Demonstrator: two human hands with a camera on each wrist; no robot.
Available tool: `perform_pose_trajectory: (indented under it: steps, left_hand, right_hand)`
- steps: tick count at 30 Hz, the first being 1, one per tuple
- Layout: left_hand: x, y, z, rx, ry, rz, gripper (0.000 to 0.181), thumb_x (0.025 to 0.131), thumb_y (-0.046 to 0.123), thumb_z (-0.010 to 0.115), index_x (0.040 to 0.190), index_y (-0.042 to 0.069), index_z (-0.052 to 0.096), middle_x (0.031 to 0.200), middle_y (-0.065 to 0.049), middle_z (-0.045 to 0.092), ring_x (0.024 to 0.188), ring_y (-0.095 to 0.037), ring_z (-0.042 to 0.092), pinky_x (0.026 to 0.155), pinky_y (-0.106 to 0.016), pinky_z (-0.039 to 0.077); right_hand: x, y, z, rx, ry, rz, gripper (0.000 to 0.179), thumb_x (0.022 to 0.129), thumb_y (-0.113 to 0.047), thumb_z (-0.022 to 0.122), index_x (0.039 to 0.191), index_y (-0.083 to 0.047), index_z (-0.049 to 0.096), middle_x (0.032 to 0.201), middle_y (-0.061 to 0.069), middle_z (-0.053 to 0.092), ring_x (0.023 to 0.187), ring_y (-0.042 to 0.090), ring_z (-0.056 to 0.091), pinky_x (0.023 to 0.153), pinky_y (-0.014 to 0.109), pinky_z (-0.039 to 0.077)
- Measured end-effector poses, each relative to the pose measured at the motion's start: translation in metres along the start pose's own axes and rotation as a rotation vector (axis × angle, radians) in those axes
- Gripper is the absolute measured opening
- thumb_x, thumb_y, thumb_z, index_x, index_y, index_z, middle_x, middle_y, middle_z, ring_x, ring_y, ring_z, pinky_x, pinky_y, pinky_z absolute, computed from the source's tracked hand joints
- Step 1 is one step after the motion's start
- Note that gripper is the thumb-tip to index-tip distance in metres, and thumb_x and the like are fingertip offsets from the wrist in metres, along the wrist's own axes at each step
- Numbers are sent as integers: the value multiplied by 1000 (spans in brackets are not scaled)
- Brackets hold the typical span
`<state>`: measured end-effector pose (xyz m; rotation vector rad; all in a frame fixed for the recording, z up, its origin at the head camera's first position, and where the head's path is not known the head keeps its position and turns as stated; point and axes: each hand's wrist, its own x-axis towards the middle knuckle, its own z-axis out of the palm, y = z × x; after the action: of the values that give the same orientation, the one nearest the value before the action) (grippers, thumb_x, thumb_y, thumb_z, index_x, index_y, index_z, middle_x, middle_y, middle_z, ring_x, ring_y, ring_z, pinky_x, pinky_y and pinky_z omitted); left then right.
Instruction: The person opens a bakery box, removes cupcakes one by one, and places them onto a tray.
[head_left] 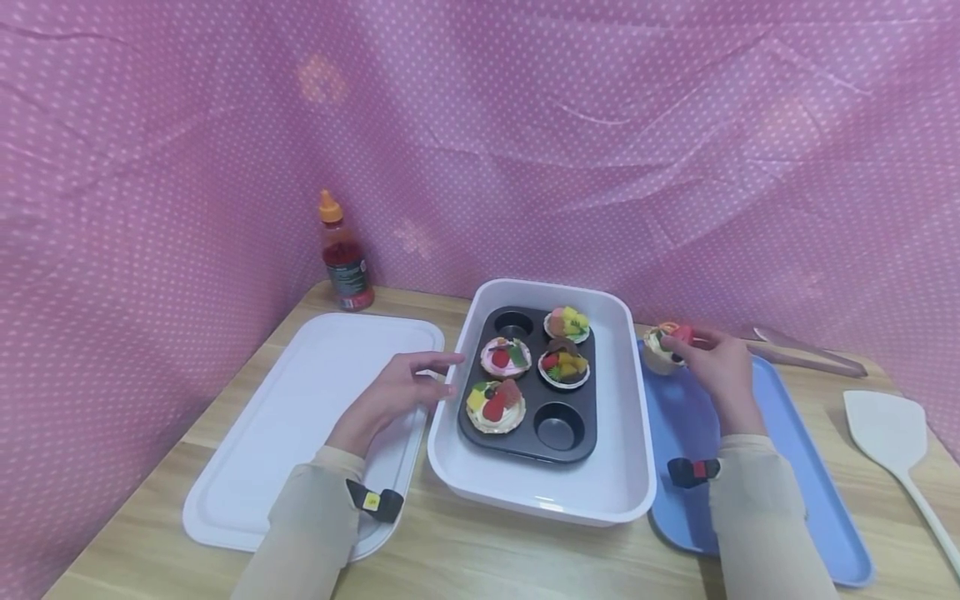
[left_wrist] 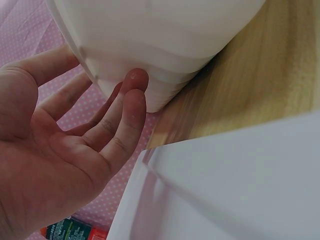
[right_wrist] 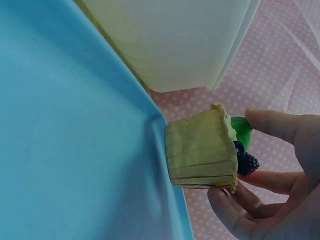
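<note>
Clearly, in the head view, the tub (head_left: 622, 471) is standing on the table (head_left: 525, 562), and the right hand (head_left: 722, 371) is pinching a cake (head_left: 657, 358) just right of it, at the corner of the blue tray (head_left: 787, 433). The right fingers are clamping on the cake's fruit topping. The left hand (head_left: 393, 392) is hovering at the tub's left rim, its thumb and fingers pointing that way and standing apart. Inside the tub, the pan (head_left: 528, 431) is holding four others: a strawberry cake (head_left: 497, 408), a pink cake (head_left: 506, 358), an orange-topped cake (head_left: 564, 367) and a yellow-topped cake (head_left: 567, 323). Left of the tub, the white tray (head_left: 337, 375) is lying, with the bottle (head_left: 347, 267) standing behind it. Well right of the tub, the tongs (head_left: 817, 361) and the spatula (head_left: 892, 429) are lying. Behind the tub, the curtain (head_left: 525, 167) is hanging.

In the left wrist view, the left fingers are bending slightly, two tips lying close together before the tub's outer wall; whether they are touching it, I cannot tell.

In the right wrist view, one fingertip is pressing the green piece (right_wrist: 242, 131), another is meeting the rim of the wrapper (right_wrist: 200, 150), and a blackberry (right_wrist: 247, 164) is poking out between. The cake is tilting near the tub, beside the blue tray's edge.
</note>
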<state>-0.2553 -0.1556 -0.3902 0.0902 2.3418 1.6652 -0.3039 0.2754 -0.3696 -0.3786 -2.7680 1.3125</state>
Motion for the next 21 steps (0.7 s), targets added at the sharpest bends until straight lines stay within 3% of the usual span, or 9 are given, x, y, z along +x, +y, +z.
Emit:
perform_pose_trajectory:
  steps: [21]
  left_hand:
    - [2, 0, 0, -2, 3, -32, 53, 84, 12, 76, 136, 16, 65, 135, -16, 60, 90, -16, 69, 77, -30, 57]
  right_hand:
    - [2, 5, 4, -16, 10, -3, 65, 92, -43, 70, 137, 3, 59, 137, 28, 59, 128, 41, 54, 97, 49, 46]
